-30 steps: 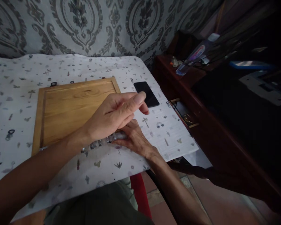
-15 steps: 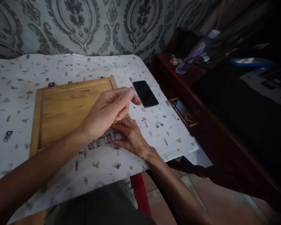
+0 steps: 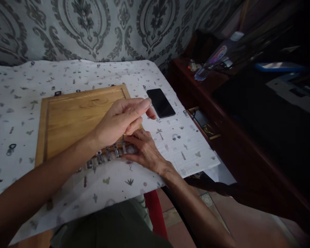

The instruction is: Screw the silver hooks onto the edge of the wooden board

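Note:
A wooden board (image 3: 74,113) with a raised frame lies on the table. Along its near edge runs a row of small, clear, shiny pieces (image 3: 107,153), several of them, whose kind I cannot tell. My left hand (image 3: 124,119) is closed above the board's near right part, thumb pressed over curled fingers; whatever its fingertips hold is hidden. Below it, my right hand (image 3: 146,150) rests at the board's near right corner, its thumb and forefinger closed around the rightmost clear piece (image 3: 124,147).
A black phone (image 3: 161,103) lies right of the board on the white patterned tablecloth (image 3: 155,165). Farther right stands a dark red desk (image 3: 196,91) with a partly open drawer (image 3: 204,124) and a clear bottle (image 3: 218,57). Grey patterned fabric (image 3: 103,27) hangs behind the table.
My left hand has shifted slightly right, and more of the clear pieces shows beneath my left wrist. My right hand keeps its place.

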A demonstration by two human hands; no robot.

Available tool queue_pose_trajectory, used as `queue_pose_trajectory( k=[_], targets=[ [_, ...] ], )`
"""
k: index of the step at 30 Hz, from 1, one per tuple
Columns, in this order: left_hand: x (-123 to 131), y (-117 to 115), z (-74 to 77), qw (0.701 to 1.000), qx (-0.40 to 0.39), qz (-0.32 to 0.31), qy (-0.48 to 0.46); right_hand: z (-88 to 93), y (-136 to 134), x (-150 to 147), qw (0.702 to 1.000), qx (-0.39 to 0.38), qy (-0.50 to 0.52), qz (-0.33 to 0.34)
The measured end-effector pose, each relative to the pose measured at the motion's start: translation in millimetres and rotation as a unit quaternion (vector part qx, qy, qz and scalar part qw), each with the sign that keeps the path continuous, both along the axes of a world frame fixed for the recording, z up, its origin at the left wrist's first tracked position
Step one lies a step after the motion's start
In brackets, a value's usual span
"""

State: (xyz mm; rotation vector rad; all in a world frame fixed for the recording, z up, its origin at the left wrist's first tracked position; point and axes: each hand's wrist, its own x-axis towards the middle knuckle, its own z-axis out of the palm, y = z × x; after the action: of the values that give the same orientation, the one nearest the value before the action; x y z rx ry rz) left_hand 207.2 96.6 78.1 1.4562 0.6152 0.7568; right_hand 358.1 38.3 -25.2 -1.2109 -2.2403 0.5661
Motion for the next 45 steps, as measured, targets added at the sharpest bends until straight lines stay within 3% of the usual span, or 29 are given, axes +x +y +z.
queue_pose_trajectory(
  k=[8,13,16,20,23,31,45],
  targets=[
    [1.5,12.9,6.6,0.993,-0.042,-0.109,-0.004,-5.5,-0.3,-0.3,1.000,0.008,-0.003,-0.007],
    [2.1,12.3,3.8,0.991,-0.043,-0.127,-0.026,-5.8,-0.1,0.5,1.000,0.016,0.003,-0.006],
    [-0.8,9.0,11.8,0.995,-0.014,-0.092,-0.028,-3.8,-0.5,1.1,1.000,0.019,0.004,-0.003],
    [-7.0,3.8,33.3,0.998,0.024,0.022,-0.055,-1.4,-1.2,0.9,1.000,0.018,0.009,0.004],
    [-10.6,-1.1,40.2,0.995,0.034,0.062,-0.070,-1.7,-1.4,0.6,1.000,0.013,0.007,0.000],
    [-13.3,-10.5,14.4,0.992,0.031,0.116,-0.047,-2.7,-3.3,2.7,0.999,0.028,0.021,0.009],
    [-11.0,-16.1,9.9,0.989,0.005,0.127,-0.076,-1.4,-6.5,4.7,0.999,0.035,0.010,0.018]
  ],
)
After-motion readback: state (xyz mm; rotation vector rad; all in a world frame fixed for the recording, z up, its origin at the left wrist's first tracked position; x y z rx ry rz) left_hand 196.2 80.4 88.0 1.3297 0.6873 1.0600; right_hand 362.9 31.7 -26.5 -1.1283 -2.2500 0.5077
